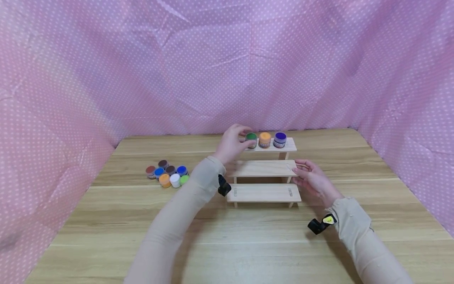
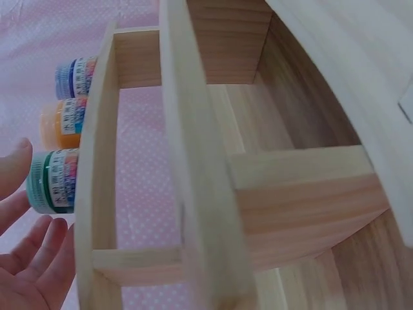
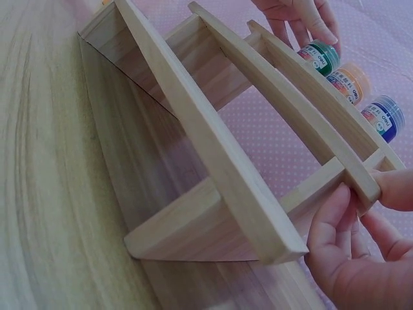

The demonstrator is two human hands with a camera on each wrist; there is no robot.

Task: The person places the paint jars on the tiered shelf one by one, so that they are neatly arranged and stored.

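A three-tier wooden rack (image 1: 264,169) stands on the table. On its top tier a green paint jar (image 1: 251,137), an orange paint jar (image 1: 265,138) and a purple-blue paint jar (image 1: 280,138) sit upright in a row. My left hand (image 1: 231,145) is at the green jar, thumb and index finger about its lid end; the other fingers spread apart in the left wrist view. At the rack's right end, my right hand (image 1: 313,180) grips the middle tier, thumb on top and fingers beneath, as the right wrist view shows.
Several more paint jars (image 1: 175,180) stand grouped on the table to the left, partly beside my left forearm. A pink dotted cloth (image 1: 213,71) hangs behind the wooden table (image 1: 248,248). The rack's lowest tier (image 1: 262,193) faces me.
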